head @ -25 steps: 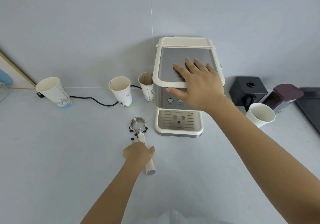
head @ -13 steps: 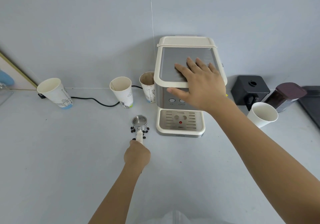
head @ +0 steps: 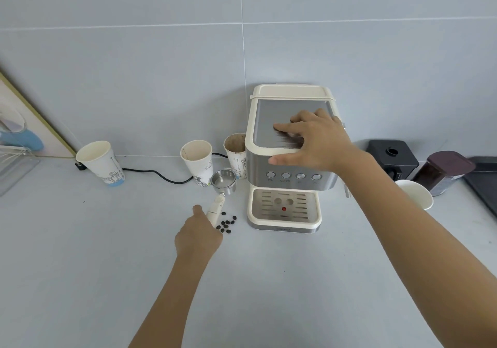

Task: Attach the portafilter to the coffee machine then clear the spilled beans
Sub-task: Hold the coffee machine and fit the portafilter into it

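A cream and steel coffee machine point(head: 269, 137) stands against the back wall. My right hand point(head: 314, 140) lies flat on its top plate, fingers spread. The portafilter point(head: 222, 182), a steel basket on a cream handle, is lifted off the counter to the machine's left, basket up and away from me. My left hand point(head: 197, 236) is closed around the handle's near end. Several dark coffee beans point(head: 227, 223) lie on the counter beside that hand, left of the drip tray point(head: 285, 207).
Three paper cups point(head: 100, 163) point(head: 197, 159) point(head: 236, 154) stand left of the machine, with a black cable point(head: 156, 174) behind them. On the right are a white cup point(head: 415, 194), a black grinder point(head: 392, 156) and a dark jar point(head: 443, 171). A framed picture point(head: 24, 121) leans at far left.
My left hand has raised the portafilter off the counter and carried it toward the machine, uncovering the beans that lay around it. My right hand has stayed on the machine's top.
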